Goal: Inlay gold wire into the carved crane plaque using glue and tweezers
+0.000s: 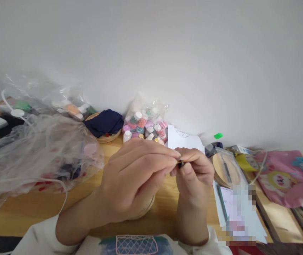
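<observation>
My left hand [132, 177] and my right hand [195, 173] meet in front of me above the wooden table [29, 209]. Their fingertips pinch one tiny dark object [180, 163] between them; it is too small to identify. Under my left hand a round wooden hoop [144, 210] peeks out on the table. My white sleeves show at the bottom edge.
A large clear plastic bag [34, 156] with craft items lies at left. A bag of small bead bottles [147, 124] stands at the wall, next to a wooden bowl with dark blue cloth [105, 124]. At right lie white paper [183, 140], a packaged wooden hoop [227, 168] and a pink bag [284, 177].
</observation>
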`<state>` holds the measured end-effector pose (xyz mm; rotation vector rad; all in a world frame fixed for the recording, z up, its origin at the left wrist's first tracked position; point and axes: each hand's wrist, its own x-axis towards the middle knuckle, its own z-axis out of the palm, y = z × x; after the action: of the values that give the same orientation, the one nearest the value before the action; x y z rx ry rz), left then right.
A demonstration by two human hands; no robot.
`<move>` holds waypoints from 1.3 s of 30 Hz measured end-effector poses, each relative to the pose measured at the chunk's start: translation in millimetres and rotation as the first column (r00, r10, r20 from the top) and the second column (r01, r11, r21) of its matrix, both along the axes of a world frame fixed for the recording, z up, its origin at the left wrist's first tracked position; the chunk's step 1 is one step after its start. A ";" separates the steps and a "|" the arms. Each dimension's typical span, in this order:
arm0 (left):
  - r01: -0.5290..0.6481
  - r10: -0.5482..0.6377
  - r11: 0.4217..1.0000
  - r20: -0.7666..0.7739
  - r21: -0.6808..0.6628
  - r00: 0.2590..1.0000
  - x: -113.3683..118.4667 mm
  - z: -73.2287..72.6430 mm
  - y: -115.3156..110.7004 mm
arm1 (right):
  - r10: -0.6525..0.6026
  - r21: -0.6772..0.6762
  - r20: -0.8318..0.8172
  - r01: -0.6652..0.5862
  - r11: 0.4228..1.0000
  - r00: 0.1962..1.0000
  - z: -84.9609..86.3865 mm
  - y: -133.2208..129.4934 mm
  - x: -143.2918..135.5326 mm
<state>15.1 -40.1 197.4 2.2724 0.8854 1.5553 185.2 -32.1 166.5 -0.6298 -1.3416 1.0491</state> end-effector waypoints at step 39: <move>0.085 -0.085 0.996 0.016 0.003 0.996 -0.1 0.5 1.5 | 0.162 -0.054 -0.120 -0.170 0.984 0.979 5.0 7.8 -4.0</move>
<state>15.0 -38.7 198.0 2.2646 0.7726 1.5367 181.2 -24.3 171.5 -0.5025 -1.2796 1.2493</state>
